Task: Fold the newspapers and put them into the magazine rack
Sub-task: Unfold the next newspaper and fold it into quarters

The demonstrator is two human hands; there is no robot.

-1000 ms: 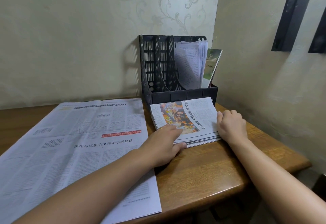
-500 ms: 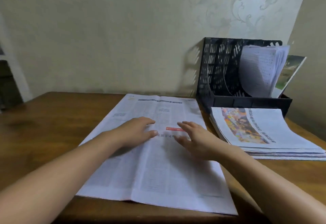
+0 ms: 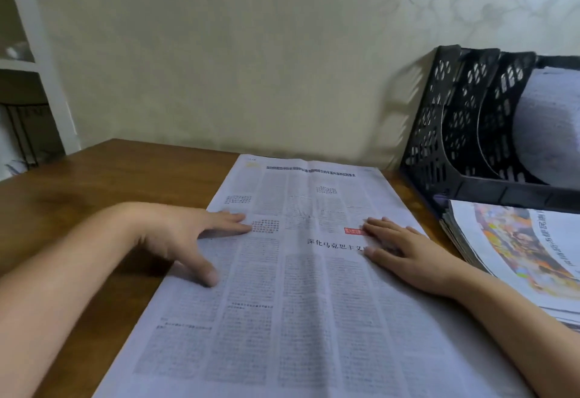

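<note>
- While the newspaper (image 3: 301,272) lies open and flat on the table (image 3: 94,184), left of the rack (image 3: 464,134), nothing is gripped.
- Left hand (image 3: 188,234) and right hand (image 3: 405,253) are spread flat, palms down, on the sheet.
- Edges should be matched squarely before the crease is pressed.
- Folded papers (image 3: 514,247) are stacked before the rack.

Under my fingers (image 3: 226,220): matt, thin newsprint of the open newspaper (image 3: 301,303). Desk (image 3: 94,184) is brown wood with a soft sheen. Magazine rack (image 3: 464,134): perforated black plastic, dull; wall (image 3: 219,52) shows embossed matt wallpaper.
</note>
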